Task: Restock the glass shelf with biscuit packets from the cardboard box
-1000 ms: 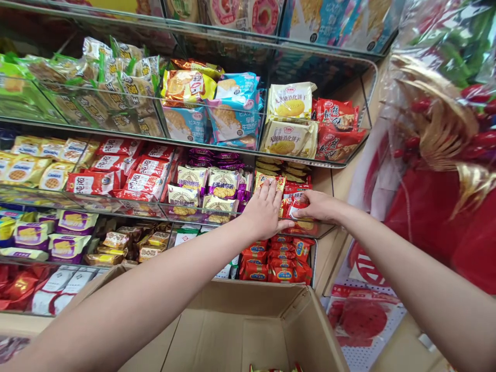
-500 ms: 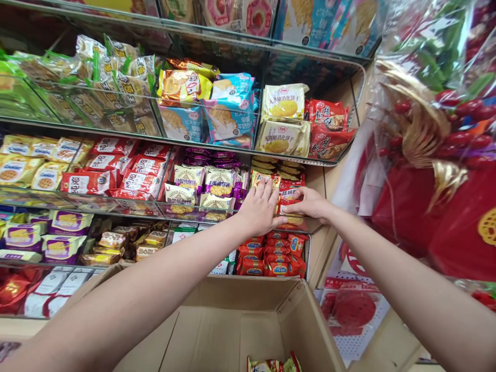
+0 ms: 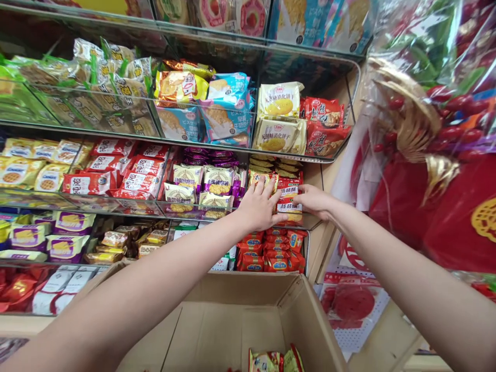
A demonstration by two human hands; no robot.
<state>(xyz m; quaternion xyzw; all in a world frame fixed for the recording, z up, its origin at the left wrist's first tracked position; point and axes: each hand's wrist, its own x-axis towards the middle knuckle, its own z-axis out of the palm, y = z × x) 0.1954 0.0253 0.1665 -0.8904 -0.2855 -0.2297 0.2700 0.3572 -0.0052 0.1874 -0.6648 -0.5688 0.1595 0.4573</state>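
Observation:
My left hand lies palm down with fingers spread over a yellow-and-red snack packet in the right-hand compartment of a clear-fronted shelf. Its thumb reaches across the lower edge of the red walnut-cookie packets, which lie stacked beside it. At the right side of those packets, my right hand has its fingers loosely bent and apart, with the fingertips at the packets' edge. No packet shows lifted in either hand. Below my arms stands an open cardboard box holding a few yellow-and-red packets.
Cream-and-purple cookie packets fill the neighbouring compartment. Cream biscuit packets sit on the shelf above, small red packets below. Clear shelf fronts form raised lips. Red bags and wrapped decorations hang at the right.
My right hand has drawn back slightly to the right, uncovering more of the red packets. My left hand stays over the yellow-and-red packet. The view has shifted a little.

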